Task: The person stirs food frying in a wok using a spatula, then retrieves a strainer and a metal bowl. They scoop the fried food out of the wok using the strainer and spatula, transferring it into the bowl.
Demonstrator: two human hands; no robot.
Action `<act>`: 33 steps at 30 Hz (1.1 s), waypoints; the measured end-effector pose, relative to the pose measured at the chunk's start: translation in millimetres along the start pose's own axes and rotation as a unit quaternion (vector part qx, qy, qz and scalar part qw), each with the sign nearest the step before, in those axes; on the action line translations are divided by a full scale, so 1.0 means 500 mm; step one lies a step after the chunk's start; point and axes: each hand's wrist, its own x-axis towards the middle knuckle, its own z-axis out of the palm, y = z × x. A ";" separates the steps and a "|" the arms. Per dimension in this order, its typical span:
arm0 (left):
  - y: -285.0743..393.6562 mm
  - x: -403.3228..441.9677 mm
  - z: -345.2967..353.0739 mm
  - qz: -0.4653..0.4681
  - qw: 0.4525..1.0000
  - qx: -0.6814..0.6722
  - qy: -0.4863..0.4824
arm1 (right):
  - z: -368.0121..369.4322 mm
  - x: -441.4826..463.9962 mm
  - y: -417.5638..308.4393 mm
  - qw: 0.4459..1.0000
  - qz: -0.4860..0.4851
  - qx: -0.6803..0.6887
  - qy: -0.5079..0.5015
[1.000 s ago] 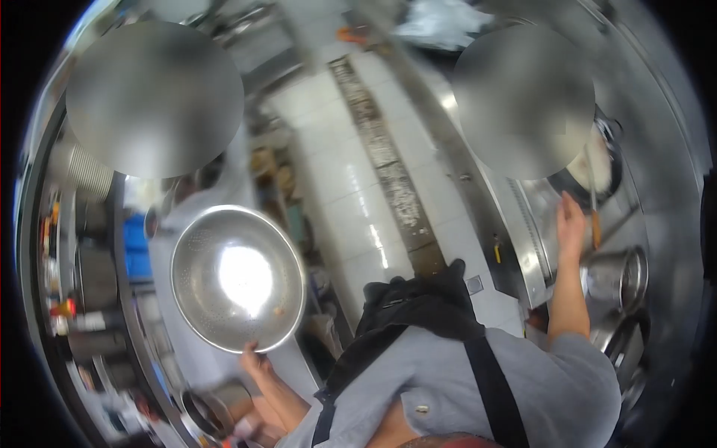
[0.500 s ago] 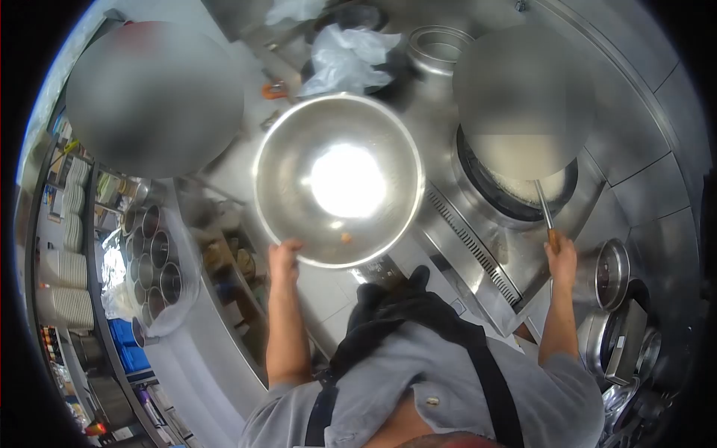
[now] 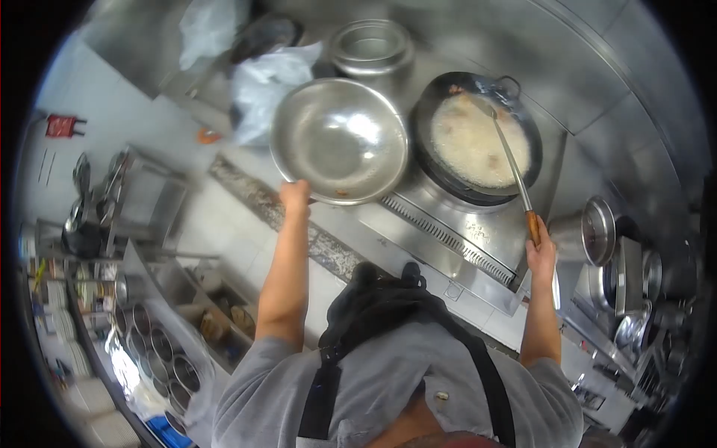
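My left hand (image 3: 296, 196) grips the near rim of a large steel bowl (image 3: 328, 142), tilted beside the stove, with a small orange bit near its lower edge. To its right sits a black wok (image 3: 534, 142) full of pale, foamy liquid (image 3: 467, 142) with a few brownish pieces in it. My right hand (image 3: 541, 250) is closed round the wooden handle of a long metal utensil (image 3: 511, 160), whose head lies in the wok.
A steel pot (image 3: 372, 48) stands behind the bowl, near a white plastic bag (image 3: 261, 86). Another steel pot (image 3: 590, 231) is right of my right hand. The stove's vented front edge (image 3: 448, 239) runs before me. Shelves and metal cups are at lower left.
The view has swung toward the stove. The bowl has come over beside the wok in my left hand. My right hand, empty earlier, has taken hold of the utensil's handle.
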 end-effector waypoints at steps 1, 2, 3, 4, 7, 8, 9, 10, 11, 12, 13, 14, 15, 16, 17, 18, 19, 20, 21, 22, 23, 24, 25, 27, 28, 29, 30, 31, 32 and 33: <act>0.016 -0.005 0.008 -0.008 1.000 -0.008 -0.023 | -0.004 -0.016 -0.029 0.995 0.075 0.067 0.001; 0.032 -0.009 0.015 -0.016 0.999 -0.018 -0.044 | -0.008 -0.029 -0.045 0.980 0.146 0.135 0.004; 0.068 -0.020 0.019 -0.042 0.993 -0.050 -0.097 | 0.019 -0.048 -0.021 0.977 0.088 0.185 0.061; 0.055 -0.004 0.032 -0.042 0.992 -0.050 -0.107 | 0.032 -0.070 -0.024 0.977 0.093 0.180 0.067; 0.041 0.031 0.073 -0.045 0.990 -0.052 -0.119 | 0.075 -0.093 -0.024 0.969 0.185 0.141 0.081; 0.055 0.023 0.082 -0.042 0.991 -0.012 -0.125 | 0.079 -0.084 -0.011 0.969 0.187 0.137 0.086; 0.063 0.015 0.087 -0.039 0.990 0.030 -0.131 | 0.073 -0.057 -0.031 0.974 0.185 0.100 0.084; 0.067 0.021 0.093 -0.037 0.989 0.031 -0.137 | 0.071 -0.024 -0.043 0.978 0.182 0.065 0.083; 0.068 0.030 0.093 -0.033 0.986 0.073 -0.144 | 0.072 0.000 -0.039 0.982 0.162 0.039 0.085; 0.076 0.029 0.087 -0.030 0.981 0.118 -0.151 | 0.073 0.004 -0.044 0.981 0.170 0.039 0.086; 0.086 0.029 0.080 -0.027 0.980 0.121 -0.156 | 0.073 0.014 -0.052 0.983 0.163 0.013 0.088; 0.094 0.029 0.067 0.015 0.971 0.188 -0.144 | 0.073 0.023 -0.057 0.984 0.154 -0.013 0.087; 0.100 0.027 0.056 0.054 0.956 0.256 -0.132 | 0.076 0.027 -0.057 0.983 0.158 -0.014 0.087; 0.083 0.053 0.054 0.054 0.955 0.259 -0.135 | 0.078 0.028 -0.056 0.983 0.167 -0.042 0.070; 0.056 0.092 0.051 0.122 0.948 0.265 -0.125 | 0.079 0.025 -0.054 0.981 0.175 -0.069 0.052; 0.037 0.113 0.051 0.188 0.938 0.270 -0.114 | 0.089 0.019 -0.042 0.980 0.179 -0.071 0.050; 0.112 0.059 0.038 0.113 0.963 0.206 -0.130 | 0.103 0.016 -0.029 0.984 0.166 -0.057 0.038; 0.108 0.073 0.044 0.114 0.963 0.206 -0.132 | 0.114 0.016 -0.017 0.987 0.153 -0.042 0.028; 0.098 0.092 0.050 0.136 0.969 0.165 -0.127 | 0.108 0.018 -0.039 0.987 0.154 -0.043 0.028; 0.092 0.103 0.054 0.156 0.972 0.125 -0.122 | 0.095 0.021 -0.085 0.975 0.221 0.023 -0.028; 0.110 0.091 0.050 0.154 0.972 0.125 -0.122 | 0.088 0.023 -0.117 0.951 0.285 0.088 -0.084; 0.151 0.065 0.042 0.130 0.969 0.155 -0.144 | 0.089 0.023 -0.128 0.951 0.286 0.088 -0.083; 0.182 0.048 0.036 0.107 0.963 0.185 -0.166 | 0.089 0.022 -0.135 0.932 0.305 0.169 -0.096; 0.206 0.048 0.032 0.067 0.962 0.174 -0.201 | 0.091 0.019 -0.145 0.908 0.321 0.248 -0.106; 0.212 0.050 0.031 0.027 0.959 0.163 -0.232 | 0.097 0.016 -0.149 0.894 0.325 0.290 -0.109; 0.211 0.049 0.031 0.027 0.959 0.163 -0.231 | 0.105 0.013 -0.152 0.877 0.328 0.332 -0.113; 0.207 0.045 0.029 0.042 0.964 0.118 -0.235 | 0.115 0.008 -0.154 0.877 0.328 0.332 -0.113; 0.204 0.043 0.029 0.057 0.967 0.073 -0.238 | 0.125 0.004 -0.156 0.865 0.326 0.364 -0.113; 0.198 0.043 0.030 0.057 0.967 0.074 -0.238 | 0.132 0.001 -0.160 0.852 0.323 0.396 -0.113; 0.187 0.045 0.034 0.066 0.969 0.070 -0.229 | 0.130 -0.002 -0.170 0.861 0.311 0.380 -0.133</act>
